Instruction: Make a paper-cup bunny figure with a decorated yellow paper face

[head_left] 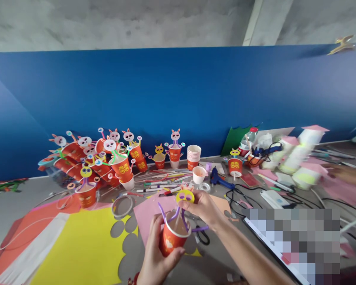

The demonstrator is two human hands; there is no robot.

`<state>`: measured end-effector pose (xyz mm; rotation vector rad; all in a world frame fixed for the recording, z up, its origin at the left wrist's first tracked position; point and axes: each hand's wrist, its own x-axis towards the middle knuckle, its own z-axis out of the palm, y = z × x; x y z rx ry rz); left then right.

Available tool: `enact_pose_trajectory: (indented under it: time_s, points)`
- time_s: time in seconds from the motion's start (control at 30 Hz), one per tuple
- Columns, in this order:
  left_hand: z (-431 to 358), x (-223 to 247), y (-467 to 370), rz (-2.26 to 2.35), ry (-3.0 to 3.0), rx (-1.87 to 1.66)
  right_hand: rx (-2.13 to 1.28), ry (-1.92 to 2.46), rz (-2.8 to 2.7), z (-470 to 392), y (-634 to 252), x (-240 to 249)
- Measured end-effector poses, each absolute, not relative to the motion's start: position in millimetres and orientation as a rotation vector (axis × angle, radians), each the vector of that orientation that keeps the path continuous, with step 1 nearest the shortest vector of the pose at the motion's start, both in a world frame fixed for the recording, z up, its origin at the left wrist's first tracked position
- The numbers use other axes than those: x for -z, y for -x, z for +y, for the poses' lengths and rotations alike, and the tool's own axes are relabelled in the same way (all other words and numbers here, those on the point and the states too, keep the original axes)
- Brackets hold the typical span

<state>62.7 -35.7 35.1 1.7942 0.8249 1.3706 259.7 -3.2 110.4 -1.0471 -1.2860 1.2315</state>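
Note:
Near the front middle of the table, my left hand (158, 255) is wrapped round a red paper cup (174, 237) with a white rim, held upright and slightly tilted. Purple pipe cleaners (163, 211) stick up and out of the cup on both sides. Above its mouth is a yellow paper animal face (184, 196) with ears and pinkish-purple eyes. My right hand (203, 208) pinches this face at its right side and lower edge. A whitish stick shows inside the cup, below the face.
Finished-looking animal cups (123, 168) crowd the back left. Yellow paper (80, 245) with round cut-outs lies left. Behind are pens, stacked cups (194, 154) and a blue glue gun (222, 180) with cables. A pixelated tablet (273, 249) lies right. Another person's hand (344, 174) reaches in at far right.

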Motion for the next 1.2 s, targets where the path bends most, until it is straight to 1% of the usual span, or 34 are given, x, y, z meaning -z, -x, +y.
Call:
enact_pose_trajectory:
  time_s: [0.33, 0.5, 0.63, 0.73, 0.87, 1.07, 1.2]
  points:
    - [-36, -33, -66, 0.786, -1.585, -1.29, -1.215, 1.051, -1.339, -2, -260, -114]
    - [-32, -39, -65, 0.84, -1.611, -1.287, -1.351, 0.993, -1.34, 0, -261, -112]
    - [-30, -36, -65, 0.861, -1.634, -1.348, -1.399, 0.998, -1.271, 4, -265, -98]
    - [-29, -31, -65, 0.893, -1.623, -1.375, -1.419, 0.925, -1.162, 5, -269, -86]
    - [-28, -26, -64, 0.926, -1.47, -1.325, -1.433, 0.84, -1.079, -4, -275, -76]
    - [-20, -29, -69, 0.957, -1.297, -1.361, -1.531, 0.669, -1.308, -21, -270, -61]
    - [-14, -29, -74, 0.938, -1.298, -1.325, -1.481, 0.704, -1.422, -18, -254, -43]
